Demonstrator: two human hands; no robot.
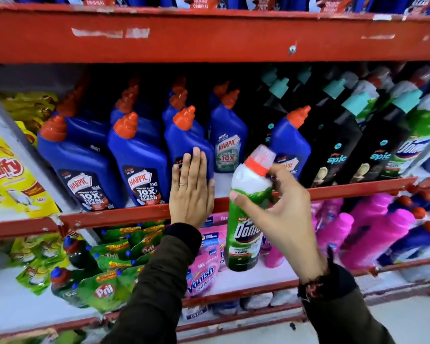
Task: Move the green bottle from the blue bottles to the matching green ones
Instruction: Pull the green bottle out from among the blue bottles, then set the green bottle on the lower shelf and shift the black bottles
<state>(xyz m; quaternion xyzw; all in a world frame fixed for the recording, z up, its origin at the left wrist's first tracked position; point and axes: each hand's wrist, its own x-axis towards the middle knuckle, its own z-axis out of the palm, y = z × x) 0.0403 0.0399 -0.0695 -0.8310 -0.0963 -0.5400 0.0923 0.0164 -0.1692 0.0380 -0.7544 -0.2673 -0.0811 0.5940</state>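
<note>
the right hand (281,219) is grasping the green bottle (246,232) around its upper body, just below the white shoulder, with the thumb on the near side and the fingers wrapped round the far side. the bottle is hanging in the air in front of the red shelf edge (109,217), tilted with its orange-collared cap (261,160) leaning right, clear of the blue bottles (139,157) standing on the shelf. the left hand (191,192) is lying flat and released, its fingers extended, against the front of one blue bottle and holding nothing. the matching green ones (422,135) are standing at the far right end of the same shelf, beyond the black bottles (345,140). the bottle is appearing to be rigid moulded plastic with a glossy printed sleeve, so it is likely stiff, possibly slippery, and moderately heavy if full; the fill level is not visible. a grasp at the narrowing below the shoulder is judged most secure, since the taper is resisting downward slip. the angled neck is making the load uneven, so an upright carry is advisable.
</note>
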